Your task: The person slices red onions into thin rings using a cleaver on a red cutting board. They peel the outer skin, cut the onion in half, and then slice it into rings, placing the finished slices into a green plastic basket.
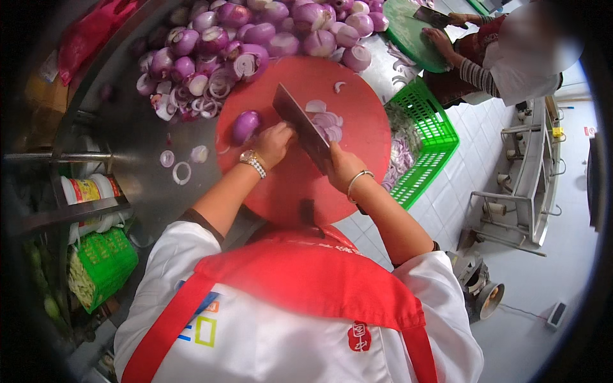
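Note:
My right hand point(346, 168) grips a cleaver point(302, 125), its broad dark blade slanting across a round red chopping board point(268, 191). Just left of the blade, my left hand point(275, 145) rests on the board with its fingers curled down. Whatever may lie under those fingertips is hidden. A peeled purple onion point(246, 127) sits beside my left hand, towards the board's left edge. To the blade's right lie sliced onion pieces point(326, 119), and a small onion sliver point(339, 86) is farther up the board.
Peeled onions point(282, 28) are heaped beyond the board, with cut rings point(220, 86) at their near left, on a metal table point(196, 143). A green plastic crate point(433, 139) holding sliced onion stands at the right. Another person's hand point(438, 40) is at a green board point(407, 33).

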### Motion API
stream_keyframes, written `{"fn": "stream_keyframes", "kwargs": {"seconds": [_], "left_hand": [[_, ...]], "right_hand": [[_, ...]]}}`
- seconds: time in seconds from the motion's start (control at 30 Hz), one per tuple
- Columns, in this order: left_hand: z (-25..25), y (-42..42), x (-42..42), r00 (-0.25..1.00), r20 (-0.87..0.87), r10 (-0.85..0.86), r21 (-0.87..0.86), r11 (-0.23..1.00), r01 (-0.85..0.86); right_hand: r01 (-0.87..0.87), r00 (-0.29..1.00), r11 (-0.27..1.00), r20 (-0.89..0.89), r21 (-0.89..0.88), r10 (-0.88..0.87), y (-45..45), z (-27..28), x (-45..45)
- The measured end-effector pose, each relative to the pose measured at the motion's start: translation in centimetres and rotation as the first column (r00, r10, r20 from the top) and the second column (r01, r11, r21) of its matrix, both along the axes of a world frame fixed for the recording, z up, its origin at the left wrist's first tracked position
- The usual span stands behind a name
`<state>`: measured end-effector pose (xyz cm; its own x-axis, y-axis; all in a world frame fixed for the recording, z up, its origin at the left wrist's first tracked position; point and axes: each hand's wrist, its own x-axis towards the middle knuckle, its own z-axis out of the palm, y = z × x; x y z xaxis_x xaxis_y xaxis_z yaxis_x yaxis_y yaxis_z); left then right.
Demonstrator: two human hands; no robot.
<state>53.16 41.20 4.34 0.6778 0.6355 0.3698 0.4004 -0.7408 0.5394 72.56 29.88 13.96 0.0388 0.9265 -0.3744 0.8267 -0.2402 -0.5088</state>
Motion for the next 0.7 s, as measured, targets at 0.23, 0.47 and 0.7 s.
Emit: {"fn": "stream_keyframes", "kwargs": {"seconds": [0.23,0.47,0.7], "left_hand": [[6.1,3.4,-4.3,0.926,0.04,0.375,0.134,0.917,-0.376],[2.2,-0.8,-4.7,0.964,-0.205,0.168,-0.222,0.952,-0.213],[4.8,0.9,-4.3,0.96,-0.112,-0.257,-0.061,0.966,0.251]], "right_hand": [[0.044,0.991,0.987,-0.13,0.157,-0.024,-2.4,-0.4,0.4],[0.019,0.989,0.986,-0.147,0.164,0.005,-3.4,-3.1,0.7],[-0.048,0.996,0.993,-0.07,0.108,0.056,-1.2,-0.4,1.7]]}}
